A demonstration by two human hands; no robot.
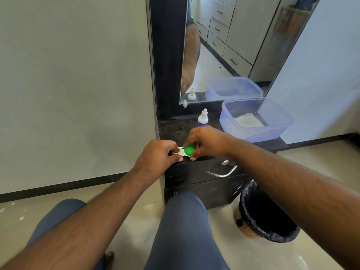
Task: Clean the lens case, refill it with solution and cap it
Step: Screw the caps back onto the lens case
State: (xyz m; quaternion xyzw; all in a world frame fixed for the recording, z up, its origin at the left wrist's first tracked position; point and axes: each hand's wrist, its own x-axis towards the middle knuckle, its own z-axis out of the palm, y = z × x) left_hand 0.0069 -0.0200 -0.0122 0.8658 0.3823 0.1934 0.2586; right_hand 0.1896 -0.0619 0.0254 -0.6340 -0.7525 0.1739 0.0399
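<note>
White lens case (181,152) with green cap (189,150) on (level), solution bottle (202,118) upright behind.

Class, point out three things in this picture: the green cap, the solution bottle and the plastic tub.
green cap (188,150), head view, middle of its top.
solution bottle (202,120), head view, its white shoulder.
plastic tub (253,131), head view, its front wall.

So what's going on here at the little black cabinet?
A seated person is holding a white contact lens case over the front edge of the black cabinet top. The left hand grips its left end, while the right hand pinches the round green cap on its right end. A small white solution bottle and a clear blue plastic tub stand behind.
</note>
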